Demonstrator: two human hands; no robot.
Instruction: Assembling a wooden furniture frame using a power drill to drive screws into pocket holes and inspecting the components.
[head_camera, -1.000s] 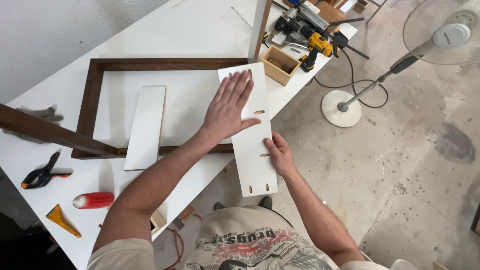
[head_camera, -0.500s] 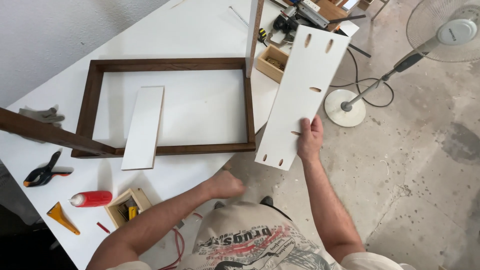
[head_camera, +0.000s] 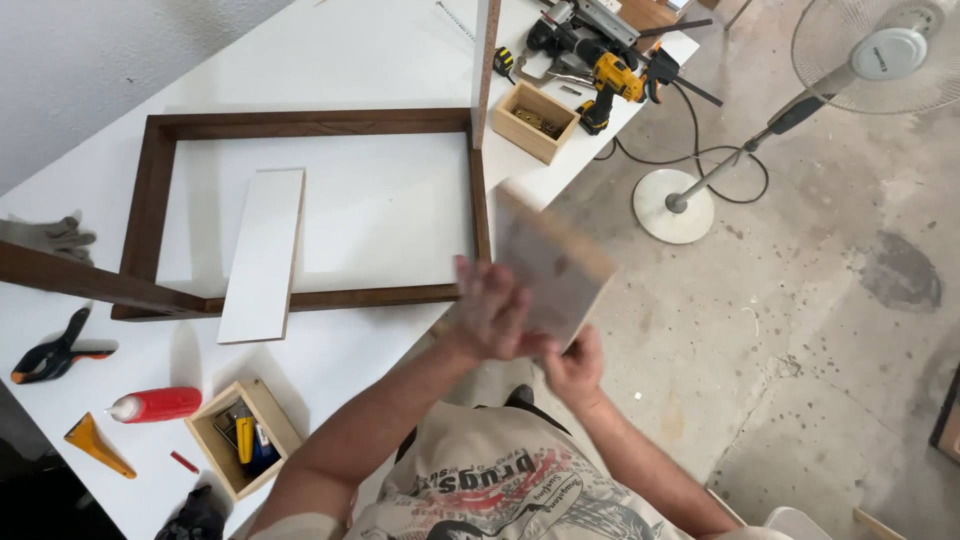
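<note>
Both of my hands are on a flat panel (head_camera: 556, 262) raised in front of my chest, past the table's near edge. It is blurred by motion and shows a brownish face. My left hand (head_camera: 488, 312) lies against its left side with the fingers spread. My right hand (head_camera: 572, 368) grips its lower edge from below. A dark wooden frame (head_camera: 310, 123) lies flat on the white table (head_camera: 330, 50) just to the left of my hands. A narrow white board (head_camera: 263, 252) rests across the frame's near rail.
A white panel (head_camera: 485, 70) stands upright at the frame's right corner. Beyond it are a wooden box (head_camera: 537, 122), a yellow drill (head_camera: 615, 80) and cables. A clamp (head_camera: 55, 352), a red bottle (head_camera: 155, 405), a box of tools (head_camera: 242, 438) and a pedestal fan (head_camera: 880, 55) are around.
The panel came off the table, swung out to the right in my right hand, and now sits turned over before my chest. My left hand dropped away, then came back onto it.
</note>
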